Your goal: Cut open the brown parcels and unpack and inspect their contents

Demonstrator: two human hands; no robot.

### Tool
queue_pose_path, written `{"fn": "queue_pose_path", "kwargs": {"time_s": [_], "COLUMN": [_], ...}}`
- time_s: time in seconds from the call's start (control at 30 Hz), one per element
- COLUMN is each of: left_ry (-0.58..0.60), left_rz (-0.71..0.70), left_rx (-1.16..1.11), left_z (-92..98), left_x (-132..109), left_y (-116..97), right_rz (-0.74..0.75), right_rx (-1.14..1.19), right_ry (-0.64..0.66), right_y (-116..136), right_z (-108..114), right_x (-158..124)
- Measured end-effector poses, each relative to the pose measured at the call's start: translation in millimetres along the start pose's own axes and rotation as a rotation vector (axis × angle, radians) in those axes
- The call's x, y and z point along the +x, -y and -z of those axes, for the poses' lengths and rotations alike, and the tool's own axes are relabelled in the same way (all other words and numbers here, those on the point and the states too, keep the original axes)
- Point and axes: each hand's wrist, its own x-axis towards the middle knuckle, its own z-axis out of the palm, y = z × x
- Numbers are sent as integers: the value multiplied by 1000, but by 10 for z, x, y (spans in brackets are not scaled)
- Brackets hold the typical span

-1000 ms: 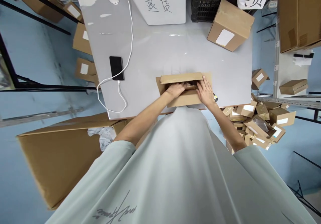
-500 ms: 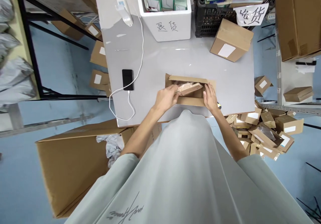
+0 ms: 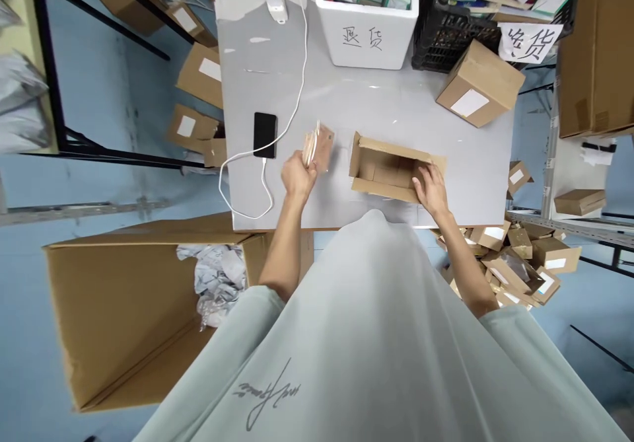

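Observation:
An open cardboard box (image 3: 386, 164) lies on the grey table (image 3: 347, 105) in front of me, its flaps spread and its inside showing bare. My right hand (image 3: 432, 187) grips the box's near right rim. My left hand (image 3: 298, 174) is closed on a flat brown packet in clear wrap (image 3: 319, 148), held upright above the table to the left of the box, near the black phone (image 3: 265, 134).
A white cable (image 3: 292, 108) loops from the phone. At the back stand a white foam bin (image 3: 369, 26), a black crate (image 3: 456, 29) and a sealed labelled carton (image 3: 479, 84). A large open carton (image 3: 139, 310) sits at floor left; small boxes (image 3: 515, 260) are piled at floor right.
My left hand has lifted the wrapped packet out of the box and carried it left. My right hand has stayed on the box's rim. The view has shifted.

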Motion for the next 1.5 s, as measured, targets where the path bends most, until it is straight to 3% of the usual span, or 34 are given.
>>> {"fn": "queue_pose_path", "kwargs": {"time_s": [0.1, 0.23, 0.3, 0.4, 0.47, 0.57, 0.7, 0.83, 0.97, 1.1, 1.2, 1.3, 1.4, 1.5], "left_ry": [158, 256, 183, 47, 154, 405, 426, 412, 389, 234, 132, 222, 357, 332], "left_rz": [149, 194, 111, -179, -359, -432, -383, -306, -257, -155, -86, -157, -201, -100], "left_rx": [-54, -84, -68, -12, 42, 112, 138, 154, 181, -2, -154, -119, 2, -26], "left_z": [-321, -486, -539, -669, -800, -1030, -1257, -1273, -1096, -835, -739, -848, -1101, -1320], "left_x": [116, 121, 42, -145, -278, -427, -490, -481, -522, -560, -550, -535, -534, -544], "left_y": [47, 99, 117, 87, 18, -113, -218, -210, -106, 57, 119, 83, -10, -89], "right_rz": [4, -5, -20, -49, -62, -69, -72, -104, -119, -105, -95, -92, -82, -65], "right_rx": [-14, -11, -12, -25, -25, -16, -23, -4, 31, 53, 66, 65, 62, 68], "right_ry": [-6, -13, -11, -4, -7, -17, -2, -1, -7, -10, -23, -33, -31, -31], "right_y": [18, 37, 54, 91, 114, 134, 129, 127, 135, 125, 114, 111, 113, 110], "right_z": [45, 68, 60, 36, 21, 17, 35, 21, -17, -37, -63, -104, -133, -137], "right_x": [-38, -114, -144, -169, -175, -185, -223, -285, -324, -323, -316, -318, -324, -323]}}
